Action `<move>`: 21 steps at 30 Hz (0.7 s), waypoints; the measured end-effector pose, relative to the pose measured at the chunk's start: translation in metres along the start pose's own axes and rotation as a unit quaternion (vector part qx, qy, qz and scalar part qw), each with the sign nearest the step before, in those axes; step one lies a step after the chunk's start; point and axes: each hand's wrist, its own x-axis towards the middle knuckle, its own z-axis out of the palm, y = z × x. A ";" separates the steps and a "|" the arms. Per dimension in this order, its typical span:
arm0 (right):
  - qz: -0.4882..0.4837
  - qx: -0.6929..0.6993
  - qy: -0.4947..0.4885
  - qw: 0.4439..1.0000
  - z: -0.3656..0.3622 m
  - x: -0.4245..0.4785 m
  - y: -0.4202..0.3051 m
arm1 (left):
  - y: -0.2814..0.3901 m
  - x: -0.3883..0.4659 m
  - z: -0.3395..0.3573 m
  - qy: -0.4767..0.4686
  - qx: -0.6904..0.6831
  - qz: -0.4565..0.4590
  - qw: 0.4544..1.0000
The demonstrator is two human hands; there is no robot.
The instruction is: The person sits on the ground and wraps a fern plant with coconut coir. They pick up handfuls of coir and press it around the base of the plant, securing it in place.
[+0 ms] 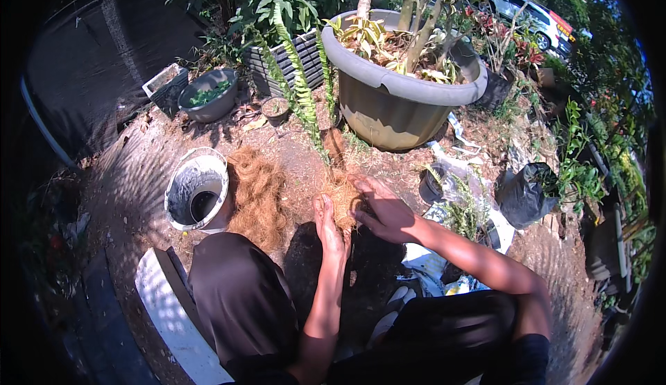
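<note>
A fern with tall upright fronds [303, 106] rises from a ball of brown coconut fibre [341, 197] in front of me. My left hand [329, 223] cups the ball from its left and near side, fingers pointing away from me. Against the right side of the ball rests my right hand [387, 209], its fingers reaching over the top and its thumb on the near side. The ball is held between both palms. To the left lies a loose heap of coconut fibre [257, 197], beside a white-rimmed bucket [176, 197] with a dark bottom.
A large round planter [393, 109] with woody stems stands beyond the fern. Behind the bucket are a grey basin [208, 109] and a small pot [276, 110]. At right are a small potted fern [463, 208], plastic sheeting [424, 260] and a black plant bag [525, 195].
</note>
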 end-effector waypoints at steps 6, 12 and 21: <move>0.009 0.019 -0.035 0.999 0.015 -0.006 0.018 | -0.002 -0.002 -0.006 -0.053 0.027 -0.050 0.997; 0.008 0.016 0.008 1.000 0.015 -0.007 0.015 | 0.006 -0.013 0.008 -0.049 0.051 -0.081 0.994; 0.087 -0.041 -0.024 0.995 0.022 -0.010 0.008 | 0.001 -0.023 0.014 -0.062 0.064 -0.070 0.994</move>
